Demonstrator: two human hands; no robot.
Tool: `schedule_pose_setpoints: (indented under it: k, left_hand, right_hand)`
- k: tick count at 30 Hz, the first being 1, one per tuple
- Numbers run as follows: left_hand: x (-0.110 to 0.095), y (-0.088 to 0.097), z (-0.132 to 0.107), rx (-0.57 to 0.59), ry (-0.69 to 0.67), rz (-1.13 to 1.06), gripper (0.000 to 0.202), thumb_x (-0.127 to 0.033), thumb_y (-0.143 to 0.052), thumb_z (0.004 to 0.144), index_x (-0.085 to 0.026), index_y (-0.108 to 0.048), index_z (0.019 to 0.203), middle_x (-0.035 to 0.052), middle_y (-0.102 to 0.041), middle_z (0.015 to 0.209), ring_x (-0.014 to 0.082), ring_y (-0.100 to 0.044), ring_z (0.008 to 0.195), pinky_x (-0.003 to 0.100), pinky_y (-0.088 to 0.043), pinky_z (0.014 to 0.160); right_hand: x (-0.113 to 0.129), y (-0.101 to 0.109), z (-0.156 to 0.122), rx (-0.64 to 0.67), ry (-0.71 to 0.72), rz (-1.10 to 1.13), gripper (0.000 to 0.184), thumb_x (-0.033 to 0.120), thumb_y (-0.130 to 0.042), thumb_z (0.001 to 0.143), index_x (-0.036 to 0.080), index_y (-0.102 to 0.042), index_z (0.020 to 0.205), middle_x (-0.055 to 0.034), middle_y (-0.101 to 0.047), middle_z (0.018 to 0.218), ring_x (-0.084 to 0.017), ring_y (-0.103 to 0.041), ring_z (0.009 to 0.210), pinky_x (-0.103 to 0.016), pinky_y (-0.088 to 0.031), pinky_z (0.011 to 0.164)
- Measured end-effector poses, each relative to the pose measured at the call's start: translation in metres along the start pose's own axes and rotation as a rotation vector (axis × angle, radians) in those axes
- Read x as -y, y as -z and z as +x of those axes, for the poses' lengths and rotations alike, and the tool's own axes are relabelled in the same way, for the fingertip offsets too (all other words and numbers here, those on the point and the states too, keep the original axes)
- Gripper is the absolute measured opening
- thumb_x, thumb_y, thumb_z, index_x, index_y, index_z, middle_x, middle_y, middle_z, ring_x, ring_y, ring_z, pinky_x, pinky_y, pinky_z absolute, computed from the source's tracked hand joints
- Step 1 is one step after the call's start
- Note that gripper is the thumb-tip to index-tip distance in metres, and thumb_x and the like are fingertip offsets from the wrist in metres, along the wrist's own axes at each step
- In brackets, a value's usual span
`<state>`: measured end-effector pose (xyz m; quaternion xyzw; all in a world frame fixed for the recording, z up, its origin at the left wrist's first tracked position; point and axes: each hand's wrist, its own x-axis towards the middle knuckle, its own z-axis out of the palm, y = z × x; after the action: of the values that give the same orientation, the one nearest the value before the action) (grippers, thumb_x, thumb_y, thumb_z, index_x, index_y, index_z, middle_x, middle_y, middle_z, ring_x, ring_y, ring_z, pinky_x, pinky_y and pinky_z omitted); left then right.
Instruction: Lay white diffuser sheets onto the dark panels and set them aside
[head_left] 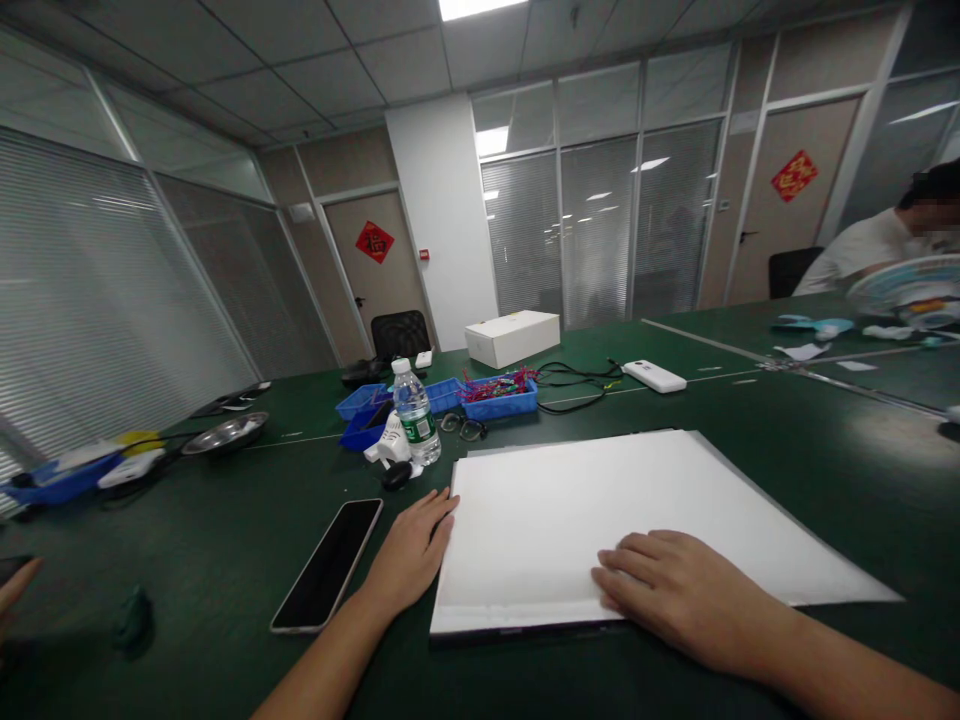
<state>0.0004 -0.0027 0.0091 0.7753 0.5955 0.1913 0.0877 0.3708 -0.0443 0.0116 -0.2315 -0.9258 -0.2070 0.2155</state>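
A large white sheet [600, 510] lies flat on the dark green table [225, 560] in front of me. My left hand [411, 552] rests palm down at the sheet's left edge, fingers stretched out and touching that edge. My right hand [679, 592] lies flat on the sheet's near edge, fingers extended toward the left. Neither hand holds anything. A black smartphone [328, 565] lies face up just left of my left hand.
Behind the sheet stand a water bottle [415, 411], glasses [465, 428], blue trays [499, 397] of small parts, a white box [513, 337], a remote [655, 376] and cables. A metal bowl [226, 433] sits far left. Another person [877, 250] sits at the far right.
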Motion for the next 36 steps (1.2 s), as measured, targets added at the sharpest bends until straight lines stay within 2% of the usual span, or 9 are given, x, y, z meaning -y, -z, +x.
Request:
schedule_pose_setpoints:
  k: [8, 17, 23, 29, 32, 36]
  left_hand:
    - [-0.002, 0.0, -0.001, -0.006, 0.016, -0.029, 0.052, -0.047, -0.048, 0.099, -0.024, -0.06, 0.144, 0.0042, -0.054, 0.153, 0.0284, -0.043, 0.147, 0.049, -0.032, 0.123]
    - [-0.003, -0.001, -0.001, -0.003, 0.006, 0.001, 0.053, -0.048, -0.046, 0.099, -0.023, -0.059, 0.145, 0.0055, -0.053, 0.153, 0.0282, -0.043, 0.147, 0.048, -0.031, 0.123]
    - [-0.009, 0.001, -0.003, 0.011, 0.006, 0.06, 0.056, -0.05, -0.044, 0.1, -0.021, -0.058, 0.145, 0.008, -0.051, 0.156, 0.0277, -0.042, 0.148, 0.047, -0.03, 0.123]
    - [-0.014, 0.003, -0.007, 0.003, 0.021, 0.058, 0.056, -0.051, -0.047, 0.098, -0.023, -0.058, 0.146, 0.0083, -0.042, 0.161, 0.0304, -0.042, 0.148, 0.049, -0.031, 0.122]
    - [-0.015, 0.003, -0.008, 0.007, 0.016, 0.067, 0.057, -0.051, -0.046, 0.099, -0.024, -0.056, 0.148, 0.0069, -0.037, 0.164, 0.031, -0.041, 0.148, 0.049, -0.031, 0.122]
    - [-0.016, 0.003, -0.007, 0.053, 0.005, 0.094, 0.058, -0.052, -0.042, 0.1, -0.025, -0.053, 0.15, 0.0063, -0.04, 0.162, 0.0302, -0.039, 0.15, 0.05, -0.029, 0.123]
  right_hand:
    - [0.002, 0.006, 0.003, 0.05, 0.024, 0.088, 0.025, 0.034, -0.047, 0.103, 0.021, -0.063, 0.117, -0.0065, -0.069, 0.101, -0.018, -0.059, 0.087, -0.031, -0.041, 0.074]
    - [-0.005, 0.01, 0.0, 0.118, 0.019, 0.18, 0.034, 0.041, -0.049, 0.102, 0.022, -0.062, 0.127, -0.0079, -0.069, 0.112, -0.019, -0.06, 0.094, -0.033, -0.043, 0.08]
    - [-0.014, 0.009, -0.004, 0.188, -0.016, 0.279, 0.049, 0.05, -0.052, 0.099, 0.024, -0.057, 0.141, -0.0114, -0.064, 0.132, -0.025, -0.06, 0.115, -0.043, -0.045, 0.099]
    - [-0.015, 0.016, -0.001, 0.244, -0.027, 0.392, 0.058, 0.053, -0.059, 0.094, 0.026, -0.055, 0.145, -0.013, -0.06, 0.139, -0.027, -0.06, 0.122, -0.046, -0.046, 0.103]
    - [-0.015, 0.017, -0.001, 0.281, -0.056, 0.403, 0.059, 0.05, -0.057, 0.096, 0.028, -0.05, 0.15, -0.0133, -0.057, 0.145, -0.029, -0.057, 0.127, -0.05, -0.044, 0.106]
    - [-0.015, 0.017, -0.002, 0.343, -0.09, 0.408, 0.06, 0.05, -0.052, 0.098, 0.031, -0.043, 0.154, -0.0128, -0.051, 0.151, -0.03, -0.053, 0.133, -0.055, -0.042, 0.108]
